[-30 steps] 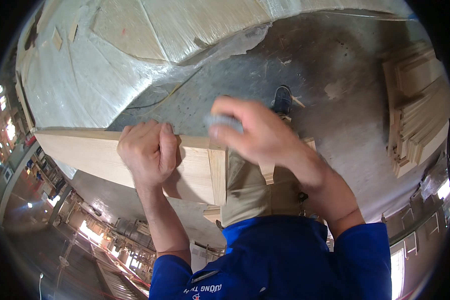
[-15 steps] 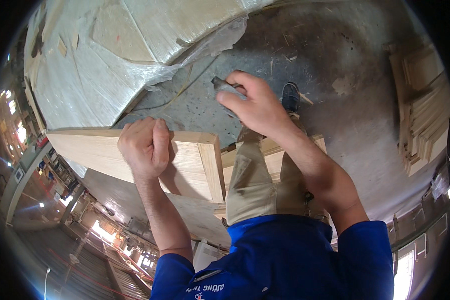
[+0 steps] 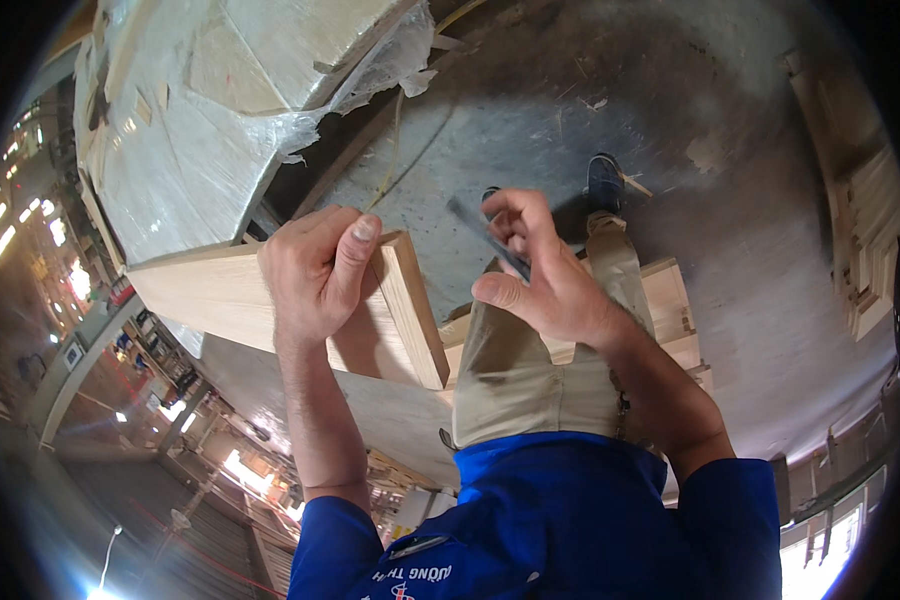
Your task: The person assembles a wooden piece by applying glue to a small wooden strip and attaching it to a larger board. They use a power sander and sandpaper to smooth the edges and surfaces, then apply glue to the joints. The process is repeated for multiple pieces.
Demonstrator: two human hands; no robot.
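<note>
My left hand (image 3: 317,270) is closed over the upper edge of a pale wooden panel (image 3: 205,295), with the thumb on top near the panel's right end. The panel is tilted, and its thick end edge faces my legs. To the right of that end, my right hand (image 3: 550,275) is in the air, apart from the wood. Between its thumb and curled fingers is a thin dark-grey flat piece (image 3: 488,240), seen nearly edge-on. Motion smears the piece, so I cannot make out its exact kind.
A large plastic-wrapped stack (image 3: 190,140) stands at the far left, its loose film hanging at the edge. More pale boards (image 3: 670,300) lie low behind my legs. Wooden panels (image 3: 875,220) are stacked at the far right. A thin cord (image 3: 395,160) runs across the concrete floor.
My right hand has moved down and toward me, turning the grey piece edge-on. My left hand keeps its grip on the panel, whose near end is angled differently. The whole view has shifted slightly.
</note>
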